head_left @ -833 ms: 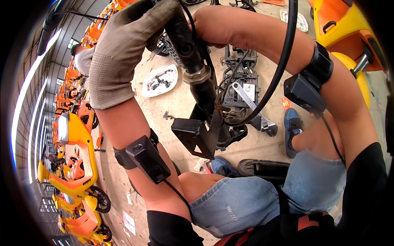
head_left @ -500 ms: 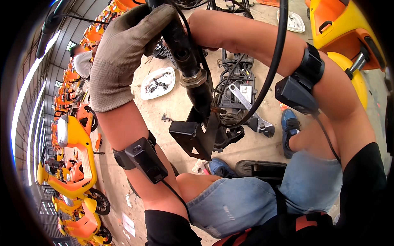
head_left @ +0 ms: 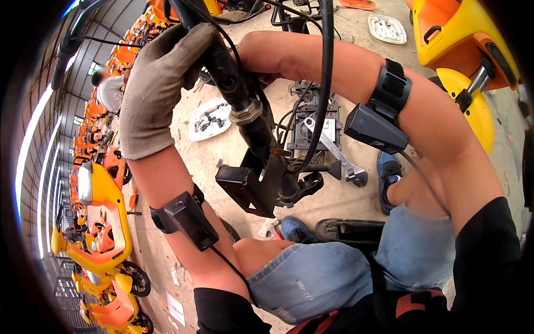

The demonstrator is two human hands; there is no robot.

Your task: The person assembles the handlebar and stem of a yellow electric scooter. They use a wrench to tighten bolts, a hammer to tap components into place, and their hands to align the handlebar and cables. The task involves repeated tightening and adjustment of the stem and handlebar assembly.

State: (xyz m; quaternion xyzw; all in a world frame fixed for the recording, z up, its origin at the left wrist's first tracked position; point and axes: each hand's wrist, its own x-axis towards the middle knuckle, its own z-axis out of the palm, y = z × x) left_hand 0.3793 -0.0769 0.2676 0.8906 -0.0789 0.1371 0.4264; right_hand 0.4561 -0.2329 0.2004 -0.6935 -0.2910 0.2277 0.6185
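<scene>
While both forearms curve fwd in a ring, the blk steering tube stands tilted b/w them, top end leaning L, above the floor. Left hand, gloved, is curled round the tube's upper section. Right hand, bare, is on the tube's R side; its fingers are hidden behind the tube, so from where I stand I can't tell their grip. Ref. parts: hex nut on the tube below the hands; angled blk bracket at the lower end; thick blk cable running down R of the tube. Beyond: blk frame; adj. wrench overlapping it in view (contact unclear); white tray w/ small parts. Far L: yellow scooters, plus a co-worker nearby.
</scene>
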